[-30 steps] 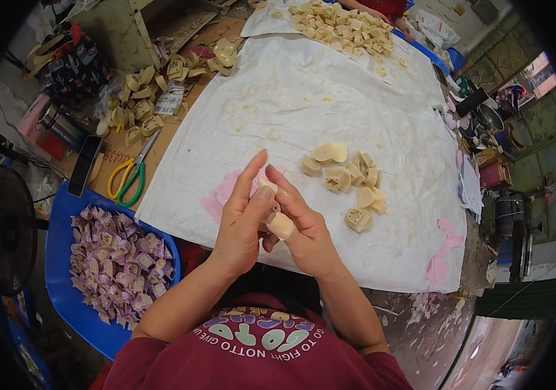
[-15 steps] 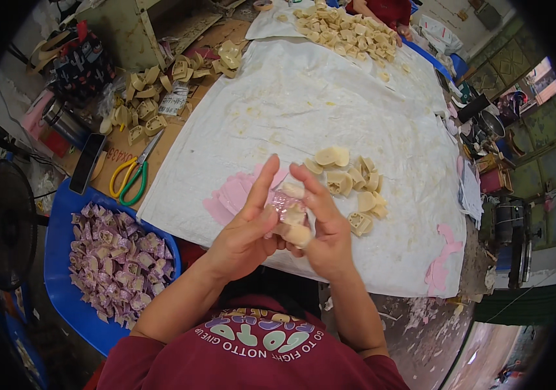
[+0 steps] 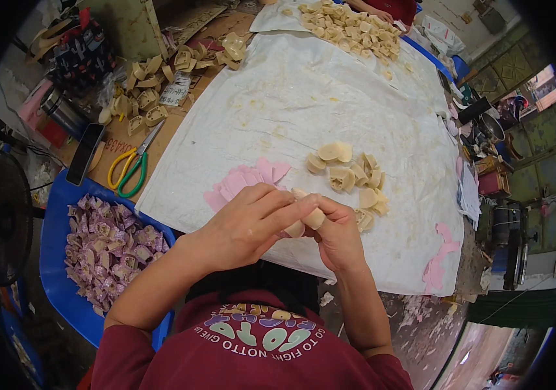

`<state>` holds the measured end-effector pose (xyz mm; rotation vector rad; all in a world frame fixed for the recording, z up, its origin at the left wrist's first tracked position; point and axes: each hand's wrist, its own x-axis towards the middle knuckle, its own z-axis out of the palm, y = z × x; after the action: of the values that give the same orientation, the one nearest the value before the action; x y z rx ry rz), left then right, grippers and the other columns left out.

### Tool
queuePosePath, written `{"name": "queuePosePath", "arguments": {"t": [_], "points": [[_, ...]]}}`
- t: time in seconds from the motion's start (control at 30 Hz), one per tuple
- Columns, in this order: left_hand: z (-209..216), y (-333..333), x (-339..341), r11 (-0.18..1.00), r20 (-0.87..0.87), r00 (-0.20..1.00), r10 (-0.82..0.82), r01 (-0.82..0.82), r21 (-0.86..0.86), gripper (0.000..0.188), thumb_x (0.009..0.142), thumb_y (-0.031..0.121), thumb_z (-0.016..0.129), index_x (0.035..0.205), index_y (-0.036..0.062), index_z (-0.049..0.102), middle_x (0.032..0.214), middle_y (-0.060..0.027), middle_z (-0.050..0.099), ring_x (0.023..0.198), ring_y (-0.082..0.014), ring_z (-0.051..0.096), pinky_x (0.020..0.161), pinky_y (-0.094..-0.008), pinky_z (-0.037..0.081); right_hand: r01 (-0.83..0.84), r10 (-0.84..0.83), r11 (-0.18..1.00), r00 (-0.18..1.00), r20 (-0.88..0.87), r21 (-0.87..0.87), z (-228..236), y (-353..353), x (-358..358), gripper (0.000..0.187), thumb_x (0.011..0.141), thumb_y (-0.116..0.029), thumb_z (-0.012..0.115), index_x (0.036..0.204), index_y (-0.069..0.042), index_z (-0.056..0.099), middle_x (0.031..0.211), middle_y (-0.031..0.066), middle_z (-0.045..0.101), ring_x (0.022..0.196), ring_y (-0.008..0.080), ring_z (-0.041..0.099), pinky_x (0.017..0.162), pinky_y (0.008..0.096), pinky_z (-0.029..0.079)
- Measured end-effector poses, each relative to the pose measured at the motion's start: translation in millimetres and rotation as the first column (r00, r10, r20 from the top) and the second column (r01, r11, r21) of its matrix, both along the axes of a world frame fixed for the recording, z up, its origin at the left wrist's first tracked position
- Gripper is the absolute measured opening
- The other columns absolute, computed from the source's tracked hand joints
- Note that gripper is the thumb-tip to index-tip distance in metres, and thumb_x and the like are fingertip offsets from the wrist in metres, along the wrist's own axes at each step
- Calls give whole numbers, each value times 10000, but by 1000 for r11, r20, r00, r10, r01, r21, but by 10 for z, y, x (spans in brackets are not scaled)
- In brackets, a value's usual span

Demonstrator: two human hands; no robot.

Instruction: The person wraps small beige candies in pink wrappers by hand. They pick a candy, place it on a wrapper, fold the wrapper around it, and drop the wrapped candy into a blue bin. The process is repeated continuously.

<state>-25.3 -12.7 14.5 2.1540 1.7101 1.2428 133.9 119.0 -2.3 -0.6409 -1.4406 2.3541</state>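
Both my hands meet over the near edge of the cloth-covered table, closed on a cream shoe heel (image 3: 315,218). My left hand (image 3: 252,218) reaches across it from the left, fingers pressed to its top. My right hand (image 3: 341,237) grips it from the right side. The fingers hide much of the heel, so its covering cannot be made out. Just beyond my left hand lies a fanned stack of pink pieces (image 3: 242,182). Right of it, several loose cream heels (image 3: 341,178) sit on the white cloth (image 3: 258,104).
A blue bin (image 3: 57,250) of purple-pink covered heels (image 3: 112,244) stands at lower left. Scissors (image 3: 136,162) and a phone (image 3: 86,154) lie by the table's left edge. More cream heels (image 3: 349,29) are piled at the far end, near another person's arm (image 3: 375,9). Pink scraps (image 3: 443,257) lie right.
My fingers, raised and spread around the heel with its shiny pink covering, have closed down over it. My left hand has turned palm down across the top, and the pink covering is now hidden.
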Motion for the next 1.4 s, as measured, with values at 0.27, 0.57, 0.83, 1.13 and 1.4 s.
{"name": "queuePosePath", "arguments": {"t": [0.27, 0.57, 0.83, 1.13, 1.4], "points": [[54, -117, -83, 994, 14, 997, 78, -76, -83, 557, 611, 136, 804, 1114, 35, 588, 880, -110, 586, 820, -294, 602, 696, -373, 479, -2, 11, 985, 999, -50, 173, -5, -61, 78, 180, 895, -49, 632, 1040, 45, 685, 942, 63, 695, 850, 94, 623, 754, 239, 507], [-31, -61, 145, 951, 156, 939, 306, -307, -16, 432, 615, 145, 815, 957, 50, 569, 676, -58, 595, 527, -182, 593, 477, -290, 455, 45, -11, 976, 987, -157, 214, 53, -96, 21, 217, 930, -66, 589, 1106, 32, 670, 962, 38, 681, 872, 71, 588, 779, 222, 469], [-164, 50, 332, 873, 321, 813, 485, -471, -126, 418, 662, 144, 803, 960, 29, 533, 715, -101, 645, 563, -181, 658, 496, -283, 504, 179, -169, 975, 982, -81, 131, 22, -200, -107, 263, 961, -138, 559, 1158, 21, 634, 961, 19, 664, 838, 69, 583, 733, 220, 463], [-236, 78, 353, 860, 311, 801, 511, -473, -192, 427, 699, 197, 761, 990, 22, 501, 696, -141, 627, 589, -301, 655, 512, -371, 507, 140, -128, 967, 989, -69, 214, -73, -240, -87, 298, 966, -72, 515, 1238, 39, 570, 1082, 66, 636, 954, 92, 575, 846, 238, 469], [-357, 33, 389, 834, 229, 803, 550, -516, -196, 435, 683, 159, 785, 989, 25, 506, 716, -134, 636, 593, -262, 669, 516, -338, 515, 94, -89, 962, 996, -31, 255, -75, -369, -143, 385, 917, 25, 495, 1300, 41, 516, 1162, 91, 609, 1052, 145, 575, 921, 274, 463]]}}
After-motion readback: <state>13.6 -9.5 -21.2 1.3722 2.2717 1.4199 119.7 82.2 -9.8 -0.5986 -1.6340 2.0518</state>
